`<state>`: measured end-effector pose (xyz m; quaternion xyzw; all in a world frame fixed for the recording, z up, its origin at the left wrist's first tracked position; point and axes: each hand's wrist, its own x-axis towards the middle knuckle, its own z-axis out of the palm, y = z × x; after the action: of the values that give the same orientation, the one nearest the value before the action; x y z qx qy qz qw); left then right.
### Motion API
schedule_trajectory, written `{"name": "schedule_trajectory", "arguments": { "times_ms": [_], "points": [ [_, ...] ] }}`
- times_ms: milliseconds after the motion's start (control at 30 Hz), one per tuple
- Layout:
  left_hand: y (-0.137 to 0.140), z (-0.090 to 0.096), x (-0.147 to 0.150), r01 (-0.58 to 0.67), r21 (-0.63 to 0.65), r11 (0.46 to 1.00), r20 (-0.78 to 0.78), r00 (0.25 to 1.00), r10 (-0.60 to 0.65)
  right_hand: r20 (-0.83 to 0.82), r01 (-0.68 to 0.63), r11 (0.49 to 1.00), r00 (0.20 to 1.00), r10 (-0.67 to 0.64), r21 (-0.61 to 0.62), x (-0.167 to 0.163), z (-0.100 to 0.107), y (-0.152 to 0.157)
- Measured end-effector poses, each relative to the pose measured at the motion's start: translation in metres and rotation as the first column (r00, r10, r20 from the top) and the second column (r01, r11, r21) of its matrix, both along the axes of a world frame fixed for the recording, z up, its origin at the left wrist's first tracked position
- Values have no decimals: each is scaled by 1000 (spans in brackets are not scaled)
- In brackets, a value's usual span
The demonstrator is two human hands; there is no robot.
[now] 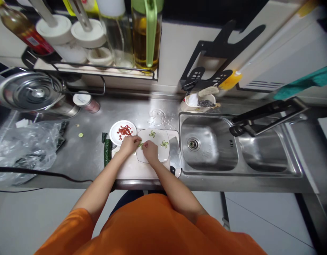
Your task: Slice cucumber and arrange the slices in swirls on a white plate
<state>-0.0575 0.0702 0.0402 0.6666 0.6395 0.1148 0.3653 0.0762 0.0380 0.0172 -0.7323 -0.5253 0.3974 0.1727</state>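
Note:
My left hand is closed in a pinch at the left rim of a white squarish plate. Beside it, over the same plate, my right hand has its fingers pinched together too. Thin green cucumber slices show between the fingertips of both hands, partly hidden by them. Two pinwheels of curved cucumber slices lie on the plate, one at the top and one at the right. Left of them, chopped red pieces sit on a round white plate.
A cutting board lies under the square plate, with a cleaver on its right. Left of the board is a dark green cucumber. A double sink is at right; a plastic bag and a lidded pot stand left.

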Motion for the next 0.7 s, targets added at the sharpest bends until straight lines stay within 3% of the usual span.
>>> {"name": "schedule_trajectory", "arguments": {
  "times_ms": [700],
  "points": [
    [-3,-4,3,145,98,985,-120,984,-133,136,-126,991,982,130,-36,-3,3,0]
  ]
}}
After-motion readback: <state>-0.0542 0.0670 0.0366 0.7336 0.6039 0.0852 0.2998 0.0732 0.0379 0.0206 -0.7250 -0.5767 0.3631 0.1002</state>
